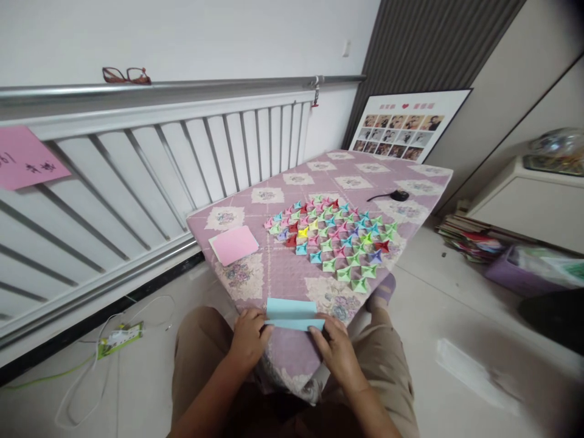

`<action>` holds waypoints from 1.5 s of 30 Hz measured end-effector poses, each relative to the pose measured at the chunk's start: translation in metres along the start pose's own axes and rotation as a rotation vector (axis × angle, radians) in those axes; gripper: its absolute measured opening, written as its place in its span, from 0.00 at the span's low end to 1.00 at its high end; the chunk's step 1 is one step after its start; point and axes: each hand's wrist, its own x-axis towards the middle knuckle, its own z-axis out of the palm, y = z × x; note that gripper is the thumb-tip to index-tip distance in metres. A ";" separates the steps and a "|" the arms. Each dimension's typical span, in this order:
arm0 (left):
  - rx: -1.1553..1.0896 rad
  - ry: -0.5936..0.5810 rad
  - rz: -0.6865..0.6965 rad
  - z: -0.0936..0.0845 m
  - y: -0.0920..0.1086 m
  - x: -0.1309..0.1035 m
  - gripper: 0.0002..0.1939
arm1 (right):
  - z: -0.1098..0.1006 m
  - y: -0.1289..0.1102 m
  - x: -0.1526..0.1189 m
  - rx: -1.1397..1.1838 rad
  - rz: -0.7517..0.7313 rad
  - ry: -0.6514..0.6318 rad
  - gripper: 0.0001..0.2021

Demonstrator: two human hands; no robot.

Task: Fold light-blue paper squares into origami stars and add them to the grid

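A light blue sheet of paper [291, 309] lies at the near end of the table, its near part folded up along a crease. My left hand [250, 334] pinches the left end of the fold between thumb and fingers. At the right end, my right hand [335, 345] grips the same paper, thumb on the near side. Beyond them, rows of small folded paper pieces [326, 231] in green, pink, blue, red and yellow stand on the cloth. A stack of pink paper [235, 245] lies to the left.
The table [285, 277] has a purple floral cloth. A black object with a cord [399, 195] lies at its far right. A white radiator [205, 152] runs along the left, with glasses [126, 76] on the pipe above. A power strip [121, 339] is on the floor.
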 end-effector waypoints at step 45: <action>0.248 -0.527 0.350 -0.010 0.043 0.014 0.46 | 0.023 -0.008 0.024 -0.355 0.245 0.006 0.24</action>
